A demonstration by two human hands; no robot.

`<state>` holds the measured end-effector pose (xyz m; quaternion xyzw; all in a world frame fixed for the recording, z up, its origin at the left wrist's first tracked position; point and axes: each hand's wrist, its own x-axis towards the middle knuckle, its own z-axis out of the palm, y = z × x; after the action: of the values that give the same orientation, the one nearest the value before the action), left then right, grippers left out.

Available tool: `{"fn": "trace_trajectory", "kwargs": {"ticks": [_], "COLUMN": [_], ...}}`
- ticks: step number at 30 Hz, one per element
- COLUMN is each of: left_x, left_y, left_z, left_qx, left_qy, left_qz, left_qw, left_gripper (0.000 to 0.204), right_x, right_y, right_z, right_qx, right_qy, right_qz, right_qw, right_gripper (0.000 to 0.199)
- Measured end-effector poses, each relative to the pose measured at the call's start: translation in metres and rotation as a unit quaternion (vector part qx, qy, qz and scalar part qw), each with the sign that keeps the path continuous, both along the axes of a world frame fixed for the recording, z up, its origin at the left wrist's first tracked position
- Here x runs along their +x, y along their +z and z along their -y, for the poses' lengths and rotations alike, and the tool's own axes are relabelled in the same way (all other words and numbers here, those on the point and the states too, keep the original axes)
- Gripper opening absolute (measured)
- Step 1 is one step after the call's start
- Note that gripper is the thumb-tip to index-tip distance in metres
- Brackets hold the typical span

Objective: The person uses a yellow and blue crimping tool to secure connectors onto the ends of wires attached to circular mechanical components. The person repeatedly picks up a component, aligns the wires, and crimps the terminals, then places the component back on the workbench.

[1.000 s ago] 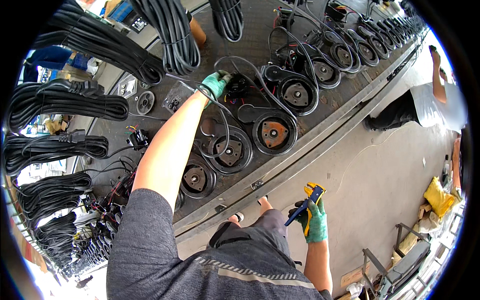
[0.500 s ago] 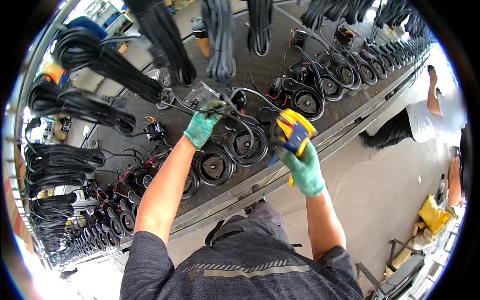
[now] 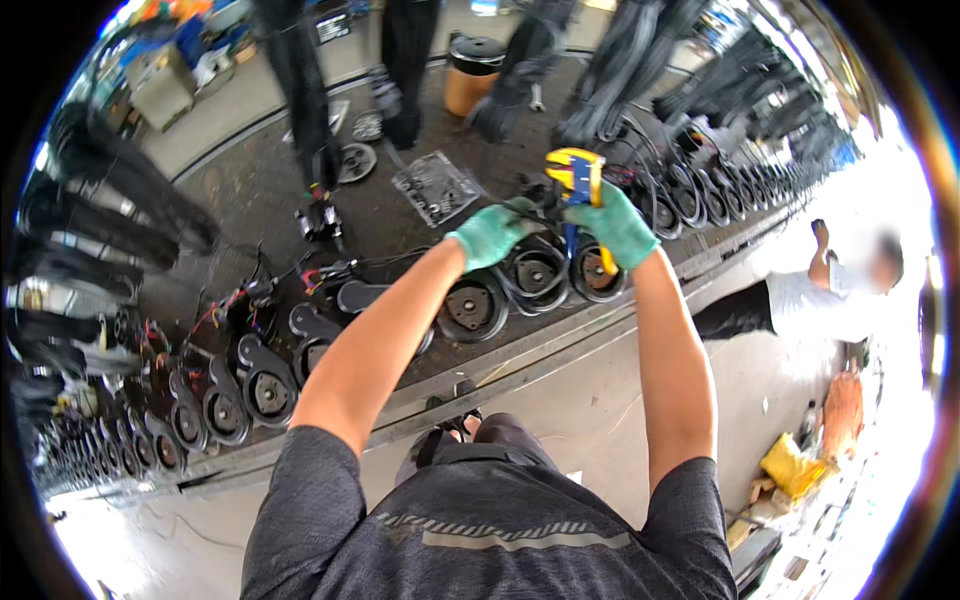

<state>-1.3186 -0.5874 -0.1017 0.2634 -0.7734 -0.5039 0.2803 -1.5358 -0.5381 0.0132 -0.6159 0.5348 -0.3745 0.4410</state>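
Note:
My right hand [image 3: 617,228], in a green glove, is closed round a yellow-and-blue wire stripper [image 3: 576,170], its head pointing away from me and its handles hanging below my fingers. Close by on the left, my green-gloved left hand [image 3: 492,236] pinches a dark cable [image 3: 530,222] near the stripper; the cable's end is hidden. Under my hands lies a round black motor-like unit [image 3: 537,272] with a cable looped about it. Similar round units, one [image 3: 472,306] below my left hand, stand in a row along the bench's near edge.
A clear bag of small metal parts [image 3: 435,188] lies beyond my left hand. Farther back are an orange-brown tub with a black lid [image 3: 474,75] and a wrench [image 3: 537,97]. Bundles of black cable [image 3: 300,90] hang over the bench [image 3: 240,190]. Another person [image 3: 840,290] is at the right.
My view has shifted. The wire stripper has turned more upright and come closer to my left hand. My hands are now nearly together over the cable.

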Motion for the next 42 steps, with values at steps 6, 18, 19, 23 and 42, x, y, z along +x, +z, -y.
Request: {"fn": "trace_trajectory", "kwargs": {"ticks": [6, 18, 19, 23, 42], "left_x": [-0.028, -0.041, -0.044, -0.052, -0.072], "left_y": [-0.058, 0.001, -0.002, 0.007, 0.002], "left_z": [-0.011, -0.045, -0.044, -0.047, -0.061], "left_qx": [-0.044, -0.083, -0.082, -0.123, -0.089], "left_qy": [0.107, 0.187, 0.201, 0.219, 0.208], "left_qz": [-0.017, 0.109, 0.112, 0.163, 0.089], "left_qw": [0.993, 0.973, 0.970, 0.954, 0.970], "left_gripper": [0.025, 0.033, 0.032, 0.029, 0.039], "right_x": [0.030, -0.035, -0.050, -0.079, -0.104], "right_y": [0.013, -0.044, -0.056, -0.073, -0.058], "right_z": [-0.018, 0.010, 0.020, 0.028, 0.084], "right_qx": [0.082, 0.059, 0.089, 0.066, 0.164], "right_qy": [0.024, -0.102, -0.125, -0.095, 0.353], "right_qz": [0.038, 0.234, 0.291, 0.298, 0.211], "right_qw": [0.996, 0.965, 0.944, 0.948, 0.896], "right_gripper": [0.044, 0.039, 0.043, 0.043, 0.055]}}
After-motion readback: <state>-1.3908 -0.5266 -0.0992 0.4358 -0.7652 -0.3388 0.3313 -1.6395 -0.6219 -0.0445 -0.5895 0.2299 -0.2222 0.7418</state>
